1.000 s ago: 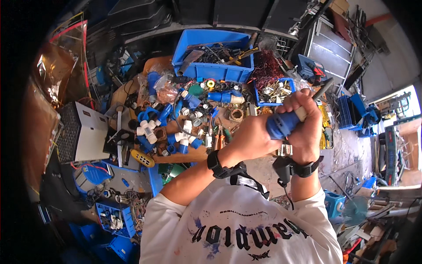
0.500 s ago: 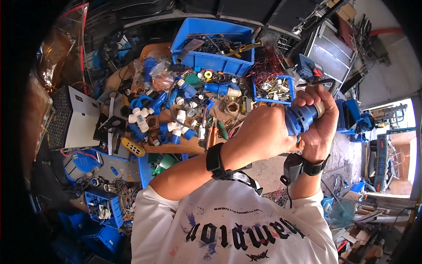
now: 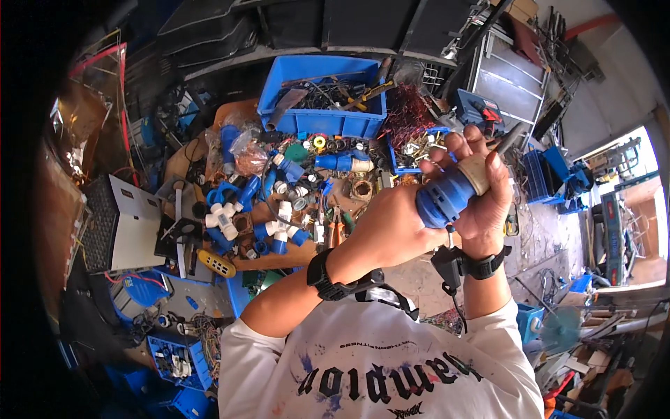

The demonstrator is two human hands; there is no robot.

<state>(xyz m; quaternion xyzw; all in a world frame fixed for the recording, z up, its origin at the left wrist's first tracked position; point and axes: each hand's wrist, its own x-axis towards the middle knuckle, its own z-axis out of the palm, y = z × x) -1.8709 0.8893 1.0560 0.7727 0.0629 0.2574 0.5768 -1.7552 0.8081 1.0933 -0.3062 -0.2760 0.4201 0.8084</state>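
A blue industrial plug (image 3: 447, 197) with a beige rear collar (image 3: 474, 172) is held between both hands in front of my chest, right of the middle. A grey cable or sleeve (image 3: 514, 138) sticks out of the collar to the upper right. My left hand (image 3: 399, 220) is closed on the plug's blue front end, its fingers mostly hidden. My right hand (image 3: 486, 218) cradles the collar between thumb and fingers, with the fingers loosened and partly straightened. A similar blue plug (image 3: 342, 162) lies on the wooden workbench (image 3: 286, 260) beyond.
The workbench carries a blue crate (image 3: 324, 124) of cables and tools, a small blue tray (image 3: 407, 165) of metal pieces, white connectors (image 3: 222, 219) and orange-handled pliers (image 3: 336, 229). A yellow power strip (image 3: 216, 263) lies at its left edge. Red wire (image 3: 410, 108) is heaped behind.
My right hand's fingers have loosened and straightened from a tight wrap around the collar. The plug and both hands have shifted left in view. The left hand keeps its hold.
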